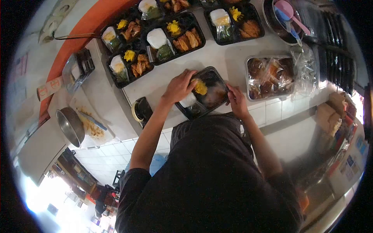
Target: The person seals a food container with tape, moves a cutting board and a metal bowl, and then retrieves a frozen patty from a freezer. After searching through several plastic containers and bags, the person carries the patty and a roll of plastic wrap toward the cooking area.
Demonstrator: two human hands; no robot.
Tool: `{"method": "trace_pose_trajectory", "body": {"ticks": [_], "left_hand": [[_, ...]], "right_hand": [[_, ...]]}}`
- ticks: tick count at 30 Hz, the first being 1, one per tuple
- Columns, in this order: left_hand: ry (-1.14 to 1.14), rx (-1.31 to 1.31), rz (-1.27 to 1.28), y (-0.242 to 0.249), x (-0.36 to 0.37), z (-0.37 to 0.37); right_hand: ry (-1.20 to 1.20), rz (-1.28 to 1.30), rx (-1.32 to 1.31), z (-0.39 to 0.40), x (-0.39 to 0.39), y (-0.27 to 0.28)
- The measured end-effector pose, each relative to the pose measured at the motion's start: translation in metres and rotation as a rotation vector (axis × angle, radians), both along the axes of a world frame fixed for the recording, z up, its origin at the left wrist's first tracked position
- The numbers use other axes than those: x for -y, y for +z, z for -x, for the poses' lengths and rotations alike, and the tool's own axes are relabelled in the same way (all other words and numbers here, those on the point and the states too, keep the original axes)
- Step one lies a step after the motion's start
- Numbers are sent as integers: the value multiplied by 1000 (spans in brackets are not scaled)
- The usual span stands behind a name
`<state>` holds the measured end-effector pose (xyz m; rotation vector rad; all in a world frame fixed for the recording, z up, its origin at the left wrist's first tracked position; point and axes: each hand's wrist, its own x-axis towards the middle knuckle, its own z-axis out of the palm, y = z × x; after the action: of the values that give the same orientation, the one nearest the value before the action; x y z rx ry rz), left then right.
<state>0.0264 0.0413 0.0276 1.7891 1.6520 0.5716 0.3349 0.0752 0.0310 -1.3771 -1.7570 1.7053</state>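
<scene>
Close to my body on the white counter lies a black meal box (218,79), turned at an angle. Inside are a yellow heap of food (200,87), a white portion (188,100) and a browned piece (215,96) that looks hazy, as if under a clear lid. My left hand (180,88) grips the box's upper left edge, fingers curled over it near the yellow food. On the opposite side, my right hand (236,101) holds the right edge between thumb and fingers. The fingertips beneath the rim are hidden.
Several filled meal boxes (175,54) stand along the far side. To the right is a tray (248,83) of bagged brown food, with a bowl (268,27) holding pink and blue utensils behind it. Left are a metal bowl (70,127), a knife (95,122) and a tape roll (136,112).
</scene>
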Motion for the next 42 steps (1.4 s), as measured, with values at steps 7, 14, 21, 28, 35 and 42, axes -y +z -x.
{"method": "trace_pose_trajectory", "body": {"ticks": [7, 14, 21, 28, 35, 42], "left_hand": [[-62, 245, 129, -8, -55, -25], [-105, 197, 125, -8, -53, -29], [-213, 142, 91, -8, -57, -31], [-271, 61, 143, -9, -63, -32], [-124, 353, 110, -20, -57, -40], [-224, 229, 231, -22, -60, -42]], "right_hand": [[-17, -11, -45, -3, -2, 0], [26, 61, -38, -6, 9, -2], [51, 27, 25, -1, 21, 8], [-1, 93, -19, -2, 20, 6], [-37, 104, -45, -4, 22, -5], [59, -45, 2, -9, 21, -5]]}}
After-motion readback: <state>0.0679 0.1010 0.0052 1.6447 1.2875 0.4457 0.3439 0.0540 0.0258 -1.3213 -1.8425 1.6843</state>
